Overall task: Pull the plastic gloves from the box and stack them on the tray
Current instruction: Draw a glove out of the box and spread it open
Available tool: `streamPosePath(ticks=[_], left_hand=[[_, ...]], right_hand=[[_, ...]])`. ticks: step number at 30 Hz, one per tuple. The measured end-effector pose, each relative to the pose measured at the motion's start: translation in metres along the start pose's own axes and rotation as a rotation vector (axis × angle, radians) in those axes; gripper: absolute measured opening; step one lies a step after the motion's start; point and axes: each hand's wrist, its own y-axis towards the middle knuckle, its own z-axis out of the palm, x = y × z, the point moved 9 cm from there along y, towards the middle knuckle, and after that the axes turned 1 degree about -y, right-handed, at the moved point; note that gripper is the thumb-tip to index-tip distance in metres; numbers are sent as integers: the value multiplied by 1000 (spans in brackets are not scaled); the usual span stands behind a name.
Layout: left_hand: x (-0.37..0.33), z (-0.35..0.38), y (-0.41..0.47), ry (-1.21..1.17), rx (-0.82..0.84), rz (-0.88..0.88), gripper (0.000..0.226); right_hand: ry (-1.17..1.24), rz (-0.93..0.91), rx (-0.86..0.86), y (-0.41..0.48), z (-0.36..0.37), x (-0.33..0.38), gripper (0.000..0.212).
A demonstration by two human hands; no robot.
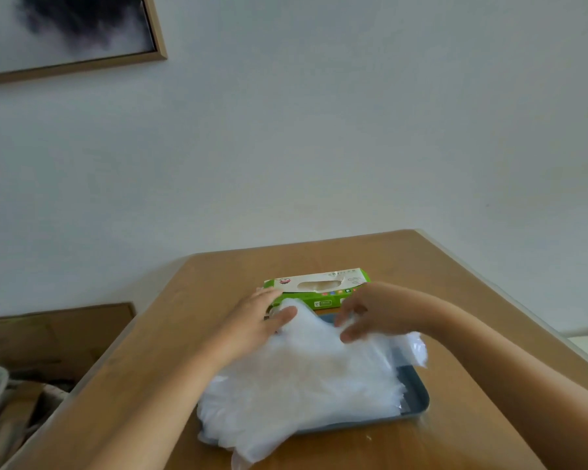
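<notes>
Head view, fingers first. Right of centre: fingers (346,316) of the right hand (375,313) curled down and inward, thumb tucked beneath, pinching up a small ridge of clear film at the far end of the gloves (302,378). Left of centre: left hand (252,322) flatter, fingers (265,295) nearly straight and reaching toward the box (323,301), thumb laid across the film's far edge. Pinching or only pressing there: impossible to tell, with the plastic hiding the underside.

Probably mid-placement: a freshly drawn glove being spread onto the stack, not yet let go. Next move, by this reading: lower and flatten the sheet, loosen both grips without dragging the slippery layers along, then reach back to the slot for another.

Outward from the hands: gloves heaped thick and cloudy across the blue-grey tray (420,400), centre to lower centre of the frame, spilling over its near-left corner and past its right side; only the right and near rim showing. Box just beyond the tray's far edge, green sides, white top, more film visible through the oval slot, so likely more gloves left to pull. All of it on a wooden table (404,259). Upper left, a framed picture (82,28) on the pale wall; lower left, a cardboard carton (65,334) with clutter below it.
</notes>
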Motion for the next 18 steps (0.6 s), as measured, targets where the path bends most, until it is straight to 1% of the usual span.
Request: streamPosePath(ticks=[2,3,5,7,9,11,12,13,14,15,17,18], left_hand=[[-22,-13,-11,-370,3,32,93],[-35,-16,-18,-518,36,61,96],[-55,-15,-26,-691,127,101,89],[-67,-8,-31,-847,217,106,76],[-74,1,-32,-1025,276,79,54],[-73,3,-31,-1109,232,25,25],[-71,2,-30,-1131,195,7,10],[-71,-1,-29,-1112,169,20,7],[-72,-5,-28,-1085,146,35,14],[-72,-8,-27,-1065,132,40,20],[-66,-16,-24,-1081,85,2,24],[-64,-20,-22,-1090,66,-9,25]], right_hand=[[276,-39,-123,-4,-22,6,13],[403,-62,-166,-8,-31,9,11],[586,-109,-183,-14,-40,14,13],[706,-142,-163,-19,-42,18,17],[805,-155,-174,-21,-45,21,19],[884,-179,-195,-24,-50,21,19],[893,-183,-203,-25,-53,20,18],[876,-175,-212,-27,-56,17,17],[818,-148,-234,-29,-59,13,14],[708,-105,-275,-31,-64,7,12],[460,-11,-380,-31,-73,-7,7],[393,25,-439,-31,-77,-12,5]])
